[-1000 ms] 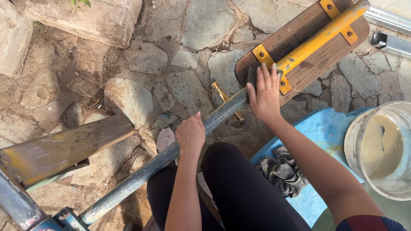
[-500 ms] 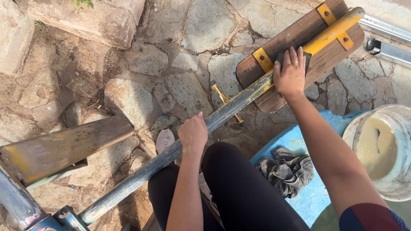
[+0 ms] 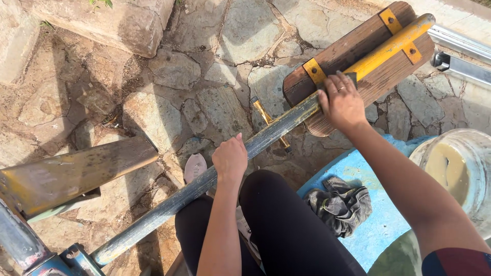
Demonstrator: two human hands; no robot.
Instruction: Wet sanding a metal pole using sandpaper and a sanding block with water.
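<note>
The long metal bar (image 3: 215, 176), judged stiff and heavy, is clasped mid-length by the left hand (image 3: 230, 159), while the right hand (image 3: 341, 102) is pressed, fingers spread, near the wooden seat (image 3: 353, 56).

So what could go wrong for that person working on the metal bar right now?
The left hand grips the worn metal bar; flaking paint or rough edges might scrape bare skin. The right hand presses where the bar meets the wooden seat, so fingers could get pinched if it shifts. The open bucket close by could be knocked over.
</note>
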